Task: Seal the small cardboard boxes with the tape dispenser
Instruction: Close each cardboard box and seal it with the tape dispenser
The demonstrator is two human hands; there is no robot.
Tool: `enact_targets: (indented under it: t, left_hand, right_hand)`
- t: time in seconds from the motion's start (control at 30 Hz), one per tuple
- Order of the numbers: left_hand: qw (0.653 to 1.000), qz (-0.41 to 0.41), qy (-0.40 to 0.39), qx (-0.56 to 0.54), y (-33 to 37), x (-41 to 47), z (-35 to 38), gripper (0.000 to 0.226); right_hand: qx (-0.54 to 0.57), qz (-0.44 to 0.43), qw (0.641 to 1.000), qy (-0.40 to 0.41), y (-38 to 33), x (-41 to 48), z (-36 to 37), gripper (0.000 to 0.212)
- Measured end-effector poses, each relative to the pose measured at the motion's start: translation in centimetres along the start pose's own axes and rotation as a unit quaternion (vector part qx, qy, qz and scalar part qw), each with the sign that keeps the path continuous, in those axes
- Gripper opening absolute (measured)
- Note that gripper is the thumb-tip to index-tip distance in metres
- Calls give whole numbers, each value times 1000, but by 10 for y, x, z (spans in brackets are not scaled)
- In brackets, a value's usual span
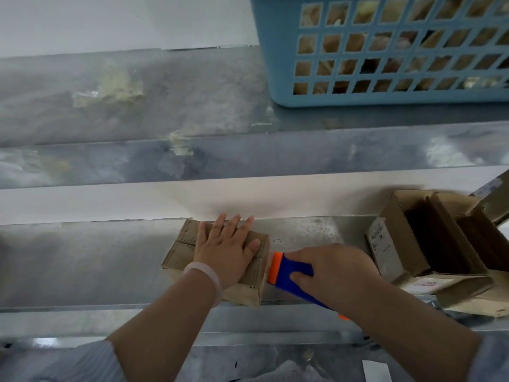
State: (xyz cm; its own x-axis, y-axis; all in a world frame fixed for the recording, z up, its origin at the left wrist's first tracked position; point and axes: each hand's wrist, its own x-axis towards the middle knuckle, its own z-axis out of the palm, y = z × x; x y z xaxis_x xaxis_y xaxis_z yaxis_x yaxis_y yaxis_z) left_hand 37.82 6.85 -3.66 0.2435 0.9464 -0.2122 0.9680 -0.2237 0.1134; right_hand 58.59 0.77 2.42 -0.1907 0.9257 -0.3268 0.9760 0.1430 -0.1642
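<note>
- The left hand (225, 252) lies flat with fingers spread, pressing on a small closed brown cardboard box (179, 252) on the grey metal counter (82, 263).
- The right hand (330, 271) curls around a blue tape dispenser with an orange front (294, 271), whose orange end is at the box's right edge.
- Open brown cardboard boxes (399, 230) stand at the counter's right.
- A blue plastic lattice basket (385, 100) sits higher up.

Matt corrugated cardboard box (181, 252); glossy plastic tape dispenser (292, 274); dull, stained metal shelf (82, 260); plastic basket (275, 64).
</note>
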Motion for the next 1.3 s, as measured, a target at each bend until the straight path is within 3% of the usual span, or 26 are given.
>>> enact_targets:
  t: [0.27, 0.47, 0.6, 0.67, 0.83, 0.93, 1.03, 1.1, 1.2, 1.3]
  left_hand:
    - [1000, -1, 6, -7, -2, -1, 1, 56]
    - [1000, -7, 4, -5, 0, -1, -1, 58]
    - [999, -16, 9, -30, 1, -3, -2, 59]
    - [998, -28, 11, -48, 2, -4, -2, 60]
    - [995, -53, 21, -84, 5, -7, -3, 62]
    - [989, -55, 21, -136, 2, -8, -6, 59]
    - [980, -45, 13, -195, -1, -9, -11, 54]
    - [972, -34, 12, -231, -5, -10, -13, 55]
    - [957, -19, 16, -290, -10, -13, -20, 56]
    - [942, 7, 34, -333, -20, -17, -24, 51]
  right_hand:
    - [-70, 31, 996, -51, 12, 6, 17, 31]
    - [19, 66, 992, 109, 35, -1, 6, 39]
    - [15, 92, 988, 127, 66, 12, 14, 60]
    - [-32, 61, 988, 138, 78, 19, 24, 72]
    - [-143, 49, 983, 107, 94, 40, 58, 70]
    - [-146, 40, 982, 117, 101, 44, 80, 90]
    - [-153, -19, 965, 213, 90, 33, 105, 71]
    - [-167, -57, 959, 223, 82, 28, 126, 57]
    - [-162, -15, 975, 148, 79, 26, 139, 57]
    - [-151, -3, 980, 128, 77, 26, 138, 58]
